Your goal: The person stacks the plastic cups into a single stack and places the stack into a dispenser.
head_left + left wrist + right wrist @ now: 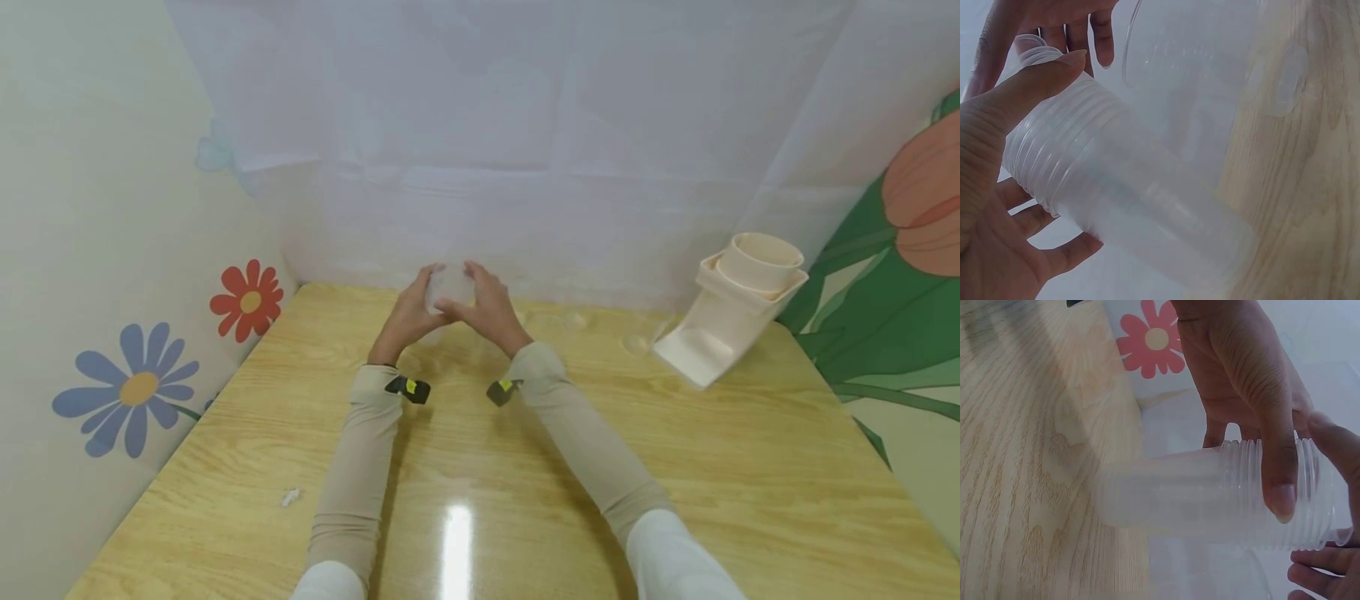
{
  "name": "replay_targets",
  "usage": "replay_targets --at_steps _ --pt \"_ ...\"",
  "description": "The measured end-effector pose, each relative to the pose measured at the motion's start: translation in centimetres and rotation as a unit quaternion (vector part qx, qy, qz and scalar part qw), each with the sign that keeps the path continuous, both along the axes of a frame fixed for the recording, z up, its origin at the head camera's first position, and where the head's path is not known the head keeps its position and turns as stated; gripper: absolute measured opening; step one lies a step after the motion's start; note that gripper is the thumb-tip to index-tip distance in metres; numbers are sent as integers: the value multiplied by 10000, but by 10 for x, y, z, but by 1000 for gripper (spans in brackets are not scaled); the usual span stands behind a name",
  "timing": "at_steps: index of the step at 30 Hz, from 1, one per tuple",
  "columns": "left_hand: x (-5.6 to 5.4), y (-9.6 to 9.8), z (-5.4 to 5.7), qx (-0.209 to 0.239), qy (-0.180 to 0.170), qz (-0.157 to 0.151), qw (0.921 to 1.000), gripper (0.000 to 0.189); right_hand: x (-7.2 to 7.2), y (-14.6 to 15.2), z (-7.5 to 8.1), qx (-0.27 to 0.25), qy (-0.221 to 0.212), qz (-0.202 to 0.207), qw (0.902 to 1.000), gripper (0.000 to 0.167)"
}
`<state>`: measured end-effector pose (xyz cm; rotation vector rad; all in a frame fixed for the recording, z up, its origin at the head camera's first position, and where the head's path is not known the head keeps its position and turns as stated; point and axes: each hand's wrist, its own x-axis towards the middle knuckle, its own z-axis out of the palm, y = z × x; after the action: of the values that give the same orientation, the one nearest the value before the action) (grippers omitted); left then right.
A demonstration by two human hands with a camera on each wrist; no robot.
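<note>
Both hands hold a stack of clear plastic cups (453, 287) at the far side of the table. The stack stands roughly upright, ribbed rims at the top and narrow end toward the wood. In the left wrist view, the left hand (412, 312) has its thumb across the topmost rims of the cup stack (1141, 187) and its fingers on the opposite side. From the other side the right hand (489, 308) grips the rims, its thumb (1280, 481) laid over them in the right wrist view.
Several see-through cups stand along the table's back, one clear cup (574, 321) right of the hands and another cup (637, 343) farther right. A cream holder with a round tube (757, 262) stands at the right. A white scrap (290, 497) lies front left. White cloth (480, 167) hangs behind.
</note>
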<state>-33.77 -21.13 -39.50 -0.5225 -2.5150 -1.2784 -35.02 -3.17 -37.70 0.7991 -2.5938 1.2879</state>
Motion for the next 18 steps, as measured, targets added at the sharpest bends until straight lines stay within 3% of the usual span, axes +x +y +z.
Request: replay_targets --at_steps 10,18 --pt "-2 -1 -1 -59 192 -27 9998 84 1 2 2 400 227 -20 9989 89" --pt "1 0 0 18 101 -53 9999 83 1 4 1 558 313 -15 9980 88"
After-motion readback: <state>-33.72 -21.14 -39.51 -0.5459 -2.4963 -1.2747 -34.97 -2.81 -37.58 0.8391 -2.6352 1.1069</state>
